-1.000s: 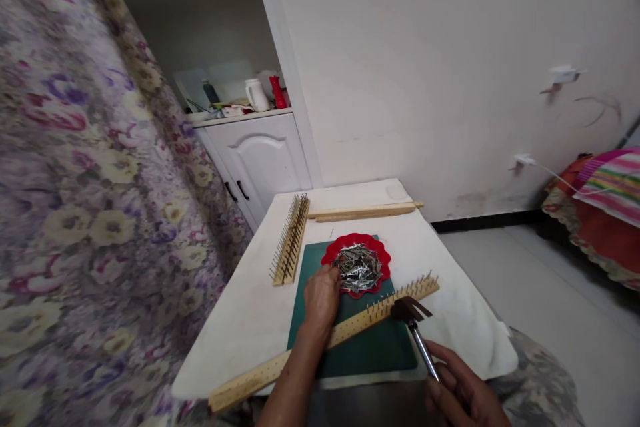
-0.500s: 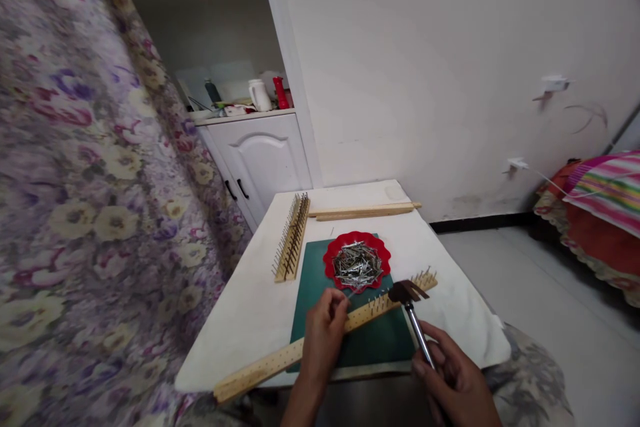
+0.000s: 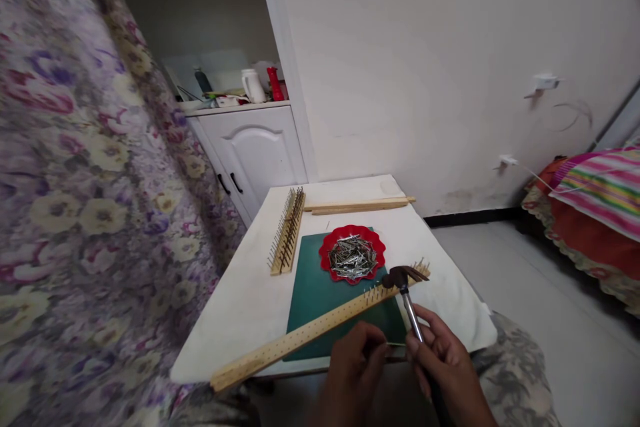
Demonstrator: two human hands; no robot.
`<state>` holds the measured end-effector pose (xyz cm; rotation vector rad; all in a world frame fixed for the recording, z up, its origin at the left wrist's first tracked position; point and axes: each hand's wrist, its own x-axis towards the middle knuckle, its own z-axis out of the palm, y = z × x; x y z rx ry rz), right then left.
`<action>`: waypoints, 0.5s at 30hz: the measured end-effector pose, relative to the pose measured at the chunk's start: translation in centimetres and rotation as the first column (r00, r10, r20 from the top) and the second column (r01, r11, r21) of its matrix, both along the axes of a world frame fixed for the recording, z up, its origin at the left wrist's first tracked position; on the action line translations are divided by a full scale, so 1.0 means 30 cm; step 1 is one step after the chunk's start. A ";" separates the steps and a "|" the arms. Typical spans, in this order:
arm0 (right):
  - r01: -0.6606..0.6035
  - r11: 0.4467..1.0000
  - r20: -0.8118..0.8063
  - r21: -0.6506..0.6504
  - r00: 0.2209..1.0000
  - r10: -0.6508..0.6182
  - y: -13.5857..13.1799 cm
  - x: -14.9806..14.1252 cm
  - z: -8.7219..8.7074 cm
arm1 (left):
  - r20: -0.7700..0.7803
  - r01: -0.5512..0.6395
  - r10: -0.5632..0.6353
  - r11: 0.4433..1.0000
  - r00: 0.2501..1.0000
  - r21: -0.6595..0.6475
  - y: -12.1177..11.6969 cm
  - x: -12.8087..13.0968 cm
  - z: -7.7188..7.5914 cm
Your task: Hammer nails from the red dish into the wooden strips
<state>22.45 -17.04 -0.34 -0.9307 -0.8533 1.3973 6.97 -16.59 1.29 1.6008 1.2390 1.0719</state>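
My right hand (image 3: 443, 357) grips a claw hammer (image 3: 411, 313) by its shiny metal shaft. The hammer's dark head hangs over the right part of a long wooden strip (image 3: 300, 333) with rows of holes. Several nails (image 3: 373, 295) stand upright in that strip near the head. My left hand (image 3: 357, 360) is low at the table's near edge, its fingers pinched together; the nail taken from the bowl is hidden by the fingers now. A red scalloped bowl (image 3: 325, 260) full of loose nails (image 3: 354, 257) rests on a green mat (image 3: 310, 280), behind the strip.
A wooden piece bristling with upright nails (image 3: 287, 230) lies at the table's left. Wooden strips (image 3: 360, 206) lie along the back, and a single nail (image 3: 328, 225) is near the bowl. A floral curtain (image 3: 100, 180) hangs at left; a white cabinet (image 3: 260, 153) stands behind.
My left hand has come out of the nail bowl, passed over the strip and drawn back to the table's near edge. My right hand keeps the hammer, shifted slightly left in view.
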 end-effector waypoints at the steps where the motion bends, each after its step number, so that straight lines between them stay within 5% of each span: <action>1: -0.014 1.000 -0.023 0.006 1.000 0.014 0.000 0.002 -0.002 | 0.123 -0.012 0.023 0.996 0.992 -0.087 -0.001 0.010 -0.007; 4: -0.030 0.999 -0.074 0.019 0.997 0.032 0.000 0.004 -0.011 | 0.474 0.037 0.104 0.959 0.874 -0.280 -0.001 0.049 -0.039; 7: -0.031 0.999 -0.084 0.008 0.996 0.032 -0.002 -0.003 -0.020 | 0.629 0.070 0.143 0.951 0.764 -0.302 0.002 0.087 -0.072; 12: -0.032 0.999 -0.024 -0.028 0.999 0.032 -0.014 -0.015 -0.026 | 0.665 0.061 0.116 0.970 0.738 -0.236 0.012 0.087 -0.099; 15: 0.046 0.998 0.006 -0.042 0.999 -0.046 -0.019 -0.011 -0.028 | 0.563 -0.041 0.165 0.973 0.810 -0.226 0.036 0.025 -0.096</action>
